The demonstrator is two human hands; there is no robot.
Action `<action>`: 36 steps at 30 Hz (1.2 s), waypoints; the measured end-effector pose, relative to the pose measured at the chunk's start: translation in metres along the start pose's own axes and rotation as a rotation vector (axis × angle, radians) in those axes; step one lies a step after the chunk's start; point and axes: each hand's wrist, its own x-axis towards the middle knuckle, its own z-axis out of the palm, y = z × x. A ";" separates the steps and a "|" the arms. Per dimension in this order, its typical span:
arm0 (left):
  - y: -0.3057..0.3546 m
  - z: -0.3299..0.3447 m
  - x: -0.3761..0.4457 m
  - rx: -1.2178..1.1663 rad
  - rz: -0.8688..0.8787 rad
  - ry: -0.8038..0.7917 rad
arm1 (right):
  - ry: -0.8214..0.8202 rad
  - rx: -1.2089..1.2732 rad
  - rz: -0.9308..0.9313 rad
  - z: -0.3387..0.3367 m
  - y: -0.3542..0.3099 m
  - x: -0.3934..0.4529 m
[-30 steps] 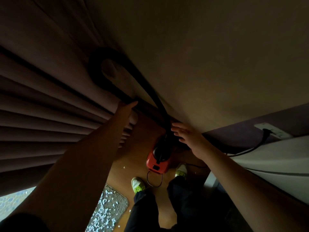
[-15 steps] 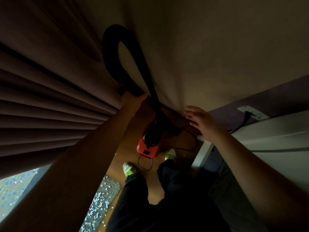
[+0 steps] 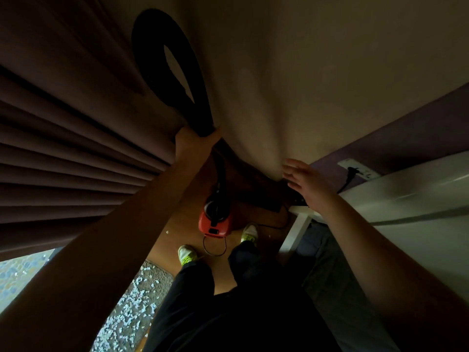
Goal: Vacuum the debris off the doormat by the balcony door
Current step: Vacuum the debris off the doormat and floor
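Left hand (image 3: 193, 146) around hose (image 3: 177, 80)

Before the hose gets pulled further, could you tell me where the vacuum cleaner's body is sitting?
The red vacuum cleaner stands on the wooden floor at mid-frame, just ahead of the person's shoes.

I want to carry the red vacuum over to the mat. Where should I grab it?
Probably the red vacuum at the dark top where the black hose enters, coming from straight above. It sits upright between the feet; whether there is a carry handle is too dark to tell.
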 end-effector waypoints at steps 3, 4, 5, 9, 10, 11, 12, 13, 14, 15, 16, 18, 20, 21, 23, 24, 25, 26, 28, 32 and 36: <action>0.014 0.000 -0.008 0.039 0.031 -0.040 | -0.023 -0.005 -0.012 0.001 -0.002 0.000; 0.017 0.001 -0.011 0.049 0.042 -0.046 | -0.043 -0.017 -0.021 0.002 -0.003 -0.001; 0.021 0.002 -0.015 0.051 0.053 -0.056 | -0.068 -0.040 -0.030 0.005 -0.003 -0.001; 0.029 0.006 -0.027 0.086 0.075 -0.113 | -0.201 -0.289 -0.055 0.034 0.009 -0.007; 0.029 0.006 -0.030 0.099 0.074 -0.135 | -0.246 -0.377 -0.050 0.043 0.014 -0.008; 0.029 0.006 -0.032 0.111 0.074 -0.152 | -0.291 -0.453 -0.034 0.052 0.019 -0.009; 0.027 0.005 -0.033 0.121 0.073 -0.161 | -0.323 -0.510 -0.010 0.060 0.022 -0.010; 0.025 0.004 -0.034 0.138 0.076 -0.162 | -0.339 -0.548 0.013 0.067 0.025 -0.009; 0.023 0.002 -0.034 0.160 0.080 -0.164 | -0.343 -0.579 0.028 0.073 0.025 -0.009; 0.022 -0.001 -0.035 0.181 0.085 -0.171 | -0.340 -0.611 0.036 0.077 0.026 -0.009; 0.022 -0.003 -0.038 0.206 0.093 -0.182 | -0.333 -0.651 0.038 0.081 0.025 -0.009; 0.022 -0.007 -0.046 0.302 0.142 -0.231 | -0.317 -0.739 0.033 0.089 0.023 -0.012; 0.020 -0.009 -0.057 0.407 0.216 -0.270 | -0.305 -0.811 0.022 0.097 0.021 -0.018; 0.018 -0.011 -0.063 0.454 0.230 -0.285 | -0.295 -0.841 0.021 0.102 0.020 -0.023; 0.013 -0.017 -0.074 0.521 0.233 -0.292 | -0.283 -0.907 0.023 0.111 0.020 -0.032; 0.011 -0.020 -0.079 0.530 0.225 -0.290 | -0.282 -0.935 0.019 0.115 0.022 -0.035; 0.009 -0.024 -0.085 0.538 0.214 -0.290 | -0.281 -0.953 0.005 0.119 0.025 -0.037; 0.008 -0.029 -0.091 0.552 0.215 -0.292 | -0.286 -0.966 -0.013 0.123 0.029 -0.039; 0.003 -0.037 -0.102 0.577 0.214 -0.308 | -0.297 -0.975 -0.047 0.131 0.036 -0.043; -0.014 -0.056 -0.120 0.621 0.256 -0.328 | -0.338 -0.958 -0.062 0.154 0.049 -0.057; -0.042 -0.090 -0.142 0.665 0.260 -0.330 | -0.390 -0.903 -0.090 0.190 0.066 -0.084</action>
